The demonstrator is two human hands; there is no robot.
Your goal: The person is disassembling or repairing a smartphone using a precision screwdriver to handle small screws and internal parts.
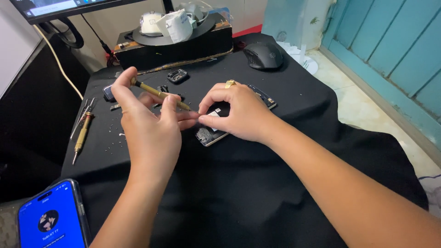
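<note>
Opened phone (212,134) lies mid-table on the black cloth (257,183). Right hand (241,112) pins it down, fingers curled. Left hand (149,124) pinches a gold screwdriver (158,93); keeping its tip straight and gentle looks best. A spare screwdriver (81,135) lies far left.

— What is lying around the black cloth-covered table (257,183)?

— A matte black computer mouse (263,55) is sitting near its far edge. A long black box (183,46) is standing at the back of the table, carrying a white crumpled bag (174,25). A spare brass-handled screwdriver (81,135) is resting at the table's left side, beside thin metal tweezers (82,115).

— And near the front?

— A smartphone with a glowing blue screen (53,216) is lying off the table's near left corner.
</note>
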